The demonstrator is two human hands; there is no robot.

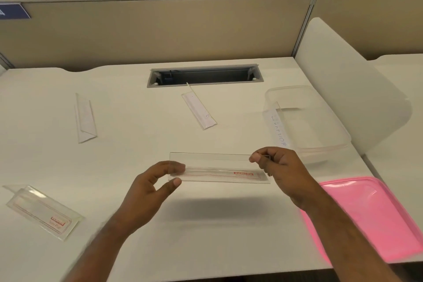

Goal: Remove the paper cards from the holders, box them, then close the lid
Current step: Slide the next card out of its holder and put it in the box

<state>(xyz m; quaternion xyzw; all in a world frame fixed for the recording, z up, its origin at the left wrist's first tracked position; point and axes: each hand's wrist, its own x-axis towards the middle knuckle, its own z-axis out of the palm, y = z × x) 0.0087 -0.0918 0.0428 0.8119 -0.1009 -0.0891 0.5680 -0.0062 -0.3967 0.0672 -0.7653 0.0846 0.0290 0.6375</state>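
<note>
Both hands hold a clear acrylic card holder above the white desk, with a red-printed card visible through it. My left hand pinches its left end between thumb and fingers. My right hand pinches its upper right corner. A clear plastic box stands open at the right, with a handwritten paper card leaning at its left wall. The pink lid lies flat at the front right. Three other holders lie on the desk: one far left, one centre back, one near left with a red-printed card.
A grey cable hatch is sunk into the desk at the back. A beige partition walls off the far edge. A white chair back rises behind the box on the right.
</note>
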